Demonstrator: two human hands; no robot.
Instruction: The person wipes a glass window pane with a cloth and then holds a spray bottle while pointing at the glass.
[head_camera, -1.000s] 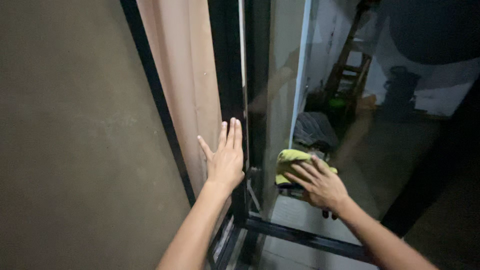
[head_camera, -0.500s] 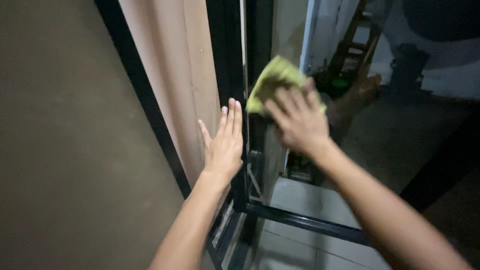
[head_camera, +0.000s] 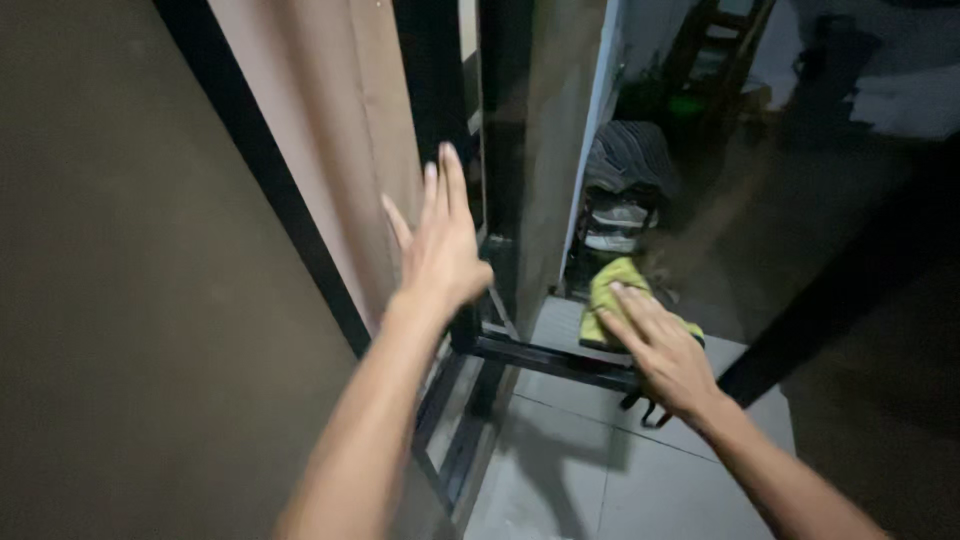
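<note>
My right hand (head_camera: 665, 355) presses a yellow-green cloth (head_camera: 612, 290) flat against the lower part of a dark glass pane (head_camera: 760, 200), close to the black bottom rail (head_camera: 545, 360). My left hand (head_camera: 437, 245) lies flat with its fingers together and pointing up, against the black upright frame (head_camera: 440, 110) and the edge of a beige curtain (head_camera: 320, 140). It holds nothing. The two hands are about a forearm's width apart.
A brown wall (head_camera: 110, 280) fills the left. Behind the glass I see a dark bundle of fabric (head_camera: 628, 160), a wooden ladder (head_camera: 715, 50) and reflections. Pale floor tiles (head_camera: 580, 470) lie below the rail.
My right hand has swept the cloth down the glass from beside the frame at upper middle to the bottom of the pane. The view has tilted downward; my left hand stays on the frame.
</note>
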